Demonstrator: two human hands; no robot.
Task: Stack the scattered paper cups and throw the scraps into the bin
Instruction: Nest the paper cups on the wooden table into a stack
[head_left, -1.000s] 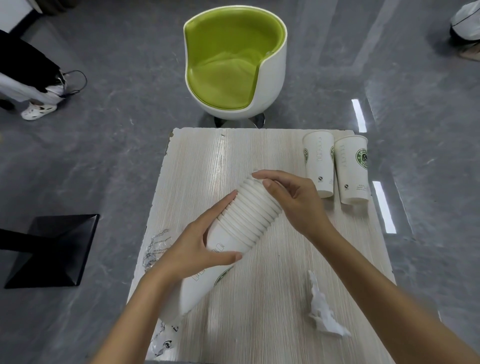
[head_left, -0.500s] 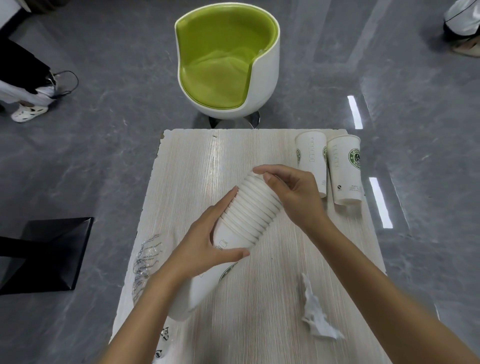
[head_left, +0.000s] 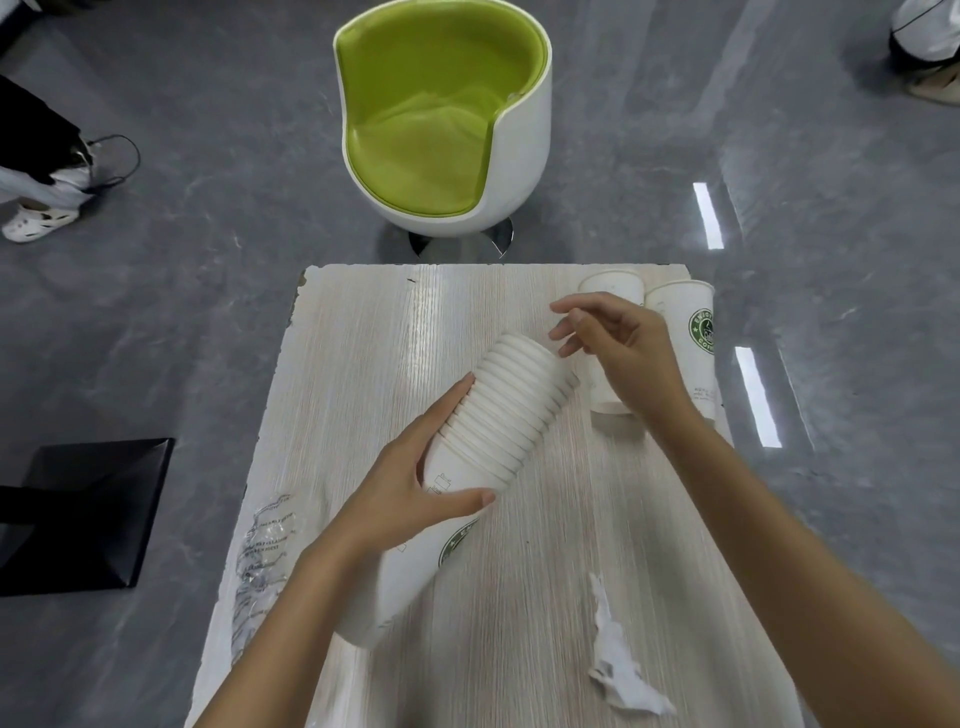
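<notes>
Paper cup stack (head_left: 498, 415) in left grip (head_left: 400, 493), right grip (head_left: 623, 348) slack, empty, by edge cups (head_left: 680, 312)

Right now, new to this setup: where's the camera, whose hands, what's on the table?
No machine: a person's two bare hands, filmed by one camera worn on their head, looking forward and down. The left hand grips a stack of paper cups, tilted over the table. The right hand hovers open by the stack's top, holding nothing. Two single cups sit at the far right corner, a crumpled paper scrap lies nearer, a clear plastic wrapper at the left edge. A green chair stands beyond.
</notes>
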